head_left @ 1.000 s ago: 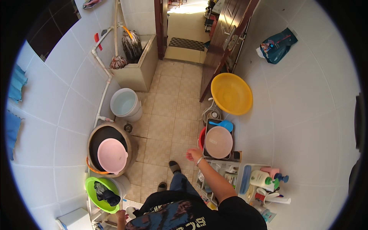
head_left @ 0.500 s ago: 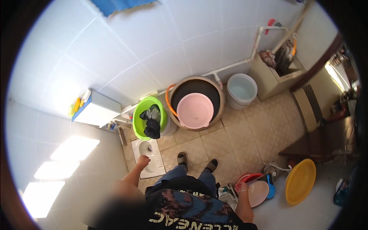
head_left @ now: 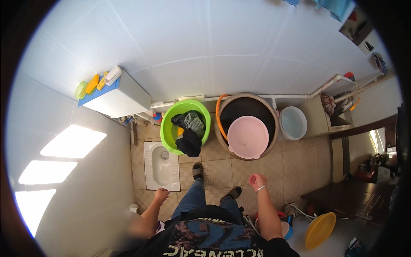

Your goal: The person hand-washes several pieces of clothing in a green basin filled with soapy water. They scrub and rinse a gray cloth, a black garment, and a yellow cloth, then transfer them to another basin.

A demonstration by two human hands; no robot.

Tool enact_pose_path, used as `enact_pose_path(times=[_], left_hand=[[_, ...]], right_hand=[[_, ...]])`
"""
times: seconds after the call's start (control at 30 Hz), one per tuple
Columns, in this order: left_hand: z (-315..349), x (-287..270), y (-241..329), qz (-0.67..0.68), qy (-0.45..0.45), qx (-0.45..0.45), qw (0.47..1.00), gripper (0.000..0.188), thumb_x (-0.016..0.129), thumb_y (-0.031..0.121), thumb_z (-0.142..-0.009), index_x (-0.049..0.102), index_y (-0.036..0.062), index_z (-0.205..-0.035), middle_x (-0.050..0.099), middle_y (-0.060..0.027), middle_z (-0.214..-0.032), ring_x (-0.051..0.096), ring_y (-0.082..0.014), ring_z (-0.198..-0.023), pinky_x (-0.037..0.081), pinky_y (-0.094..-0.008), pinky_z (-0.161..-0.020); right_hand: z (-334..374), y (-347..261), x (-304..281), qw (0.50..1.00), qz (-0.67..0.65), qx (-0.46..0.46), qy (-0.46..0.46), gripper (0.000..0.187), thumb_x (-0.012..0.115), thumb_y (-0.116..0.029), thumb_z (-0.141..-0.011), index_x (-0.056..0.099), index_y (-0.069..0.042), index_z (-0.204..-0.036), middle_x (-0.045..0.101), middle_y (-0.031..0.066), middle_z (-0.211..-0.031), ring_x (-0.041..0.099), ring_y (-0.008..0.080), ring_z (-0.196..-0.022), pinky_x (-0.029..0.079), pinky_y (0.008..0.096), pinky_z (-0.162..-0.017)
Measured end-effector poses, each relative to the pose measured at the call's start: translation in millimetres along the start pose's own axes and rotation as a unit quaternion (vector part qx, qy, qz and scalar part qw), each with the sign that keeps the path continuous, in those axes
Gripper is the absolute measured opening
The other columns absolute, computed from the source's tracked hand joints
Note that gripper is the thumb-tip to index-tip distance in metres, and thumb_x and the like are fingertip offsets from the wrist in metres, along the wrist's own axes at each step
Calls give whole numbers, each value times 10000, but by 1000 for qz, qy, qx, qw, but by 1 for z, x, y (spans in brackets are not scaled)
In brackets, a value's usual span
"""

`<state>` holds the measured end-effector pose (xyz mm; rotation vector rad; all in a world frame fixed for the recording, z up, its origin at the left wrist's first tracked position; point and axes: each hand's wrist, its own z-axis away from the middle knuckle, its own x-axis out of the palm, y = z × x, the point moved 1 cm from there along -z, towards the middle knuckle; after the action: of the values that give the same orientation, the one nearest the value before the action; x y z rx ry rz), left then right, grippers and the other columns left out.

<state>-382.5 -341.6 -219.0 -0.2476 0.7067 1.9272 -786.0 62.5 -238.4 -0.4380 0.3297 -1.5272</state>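
My left hand hangs low in front of my left side, loosely closed, with nothing seen in it. It is nearest to the white squat toilet in the floor. Bent forward over the tiles, my right hand has a band at the wrist. Its fingers are curled in and hold nothing that I can see. Ahead of it a pink basin rests on a large brown-rimmed vat, below and apart from neither hand's touch. Left of the vat stands a green tub with dark clothes in it.
A white bucket stands right of the vat, by a stone sink. At the left wall is a white cabinet with bottles and soap boxes on top. A yellow basin and a dark table are at the lower right.
My right hand has swung forward, away from beside the basins at the lower right. My left foot has stepped ahead, and the view has turned, with the tub and vat now closer.
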Motion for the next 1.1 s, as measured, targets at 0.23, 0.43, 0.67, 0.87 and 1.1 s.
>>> enact_pose_path(times=[0.23, 0.43, 0.67, 0.87, 1.1], left_hand=[[-60, -49, 10, 0, -10, 24, 1000, 259, 697, 141, -821, 681, -15, -1027, 699, -102, -829, 680, -181, -672, 518, -308, -540], [-110, -79, 25, -53, 26, 41, 997, 256, 704, 155, -805, 694, -23, -989, 711, -106, -811, 684, -186, -673, 539, -332, -597], [-120, -26, 130, -16, -9, 110, 994, 456, 754, 268, -812, 651, -69, -1101, 713, -131, -929, 694, -198, -793, 549, -333, -709], [-97, 56, 234, 6, 17, 124, 992, 1156, 885, 540, -655, 328, -83, -1455, 567, -302, -1291, 583, -365, -1203, 485, -406, -998], [-102, 113, 284, -88, 64, 18, 994, 1441, 895, 668, -522, 162, -53, -1532, 342, -343, -1472, 418, -442, -1362, 399, -451, -1111]], right_hand=[[-54, 6, 111, 994, -70, 71, -40, 150, 642, -194, -910, 599, -56, -950, 650, 77, -867, 651, 277, -797, 552, 439, -737], [-61, 5, 154, 992, -74, 103, 10, 163, 640, -201, -918, 603, -54, -977, 650, 77, -886, 646, 277, -830, 540, 433, -802], [-20, -19, 248, 990, 35, 56, -124, 189, 615, -150, -943, 581, -78, -1115, 698, 73, -949, 676, 210, -757, 570, 373, -698], [-38, -23, 314, 968, 138, 48, -202, 232, 634, -144, -943, 578, -71, -1155, 691, 84, -1040, 684, 196, -827, 576, 340, -748], [-61, -24, 375, 936, 287, -40, -202, 362, 663, -158, -921, 554, -57, -1251, 666, 70, -1100, 660, 154, -866, 540, 300, -772]])
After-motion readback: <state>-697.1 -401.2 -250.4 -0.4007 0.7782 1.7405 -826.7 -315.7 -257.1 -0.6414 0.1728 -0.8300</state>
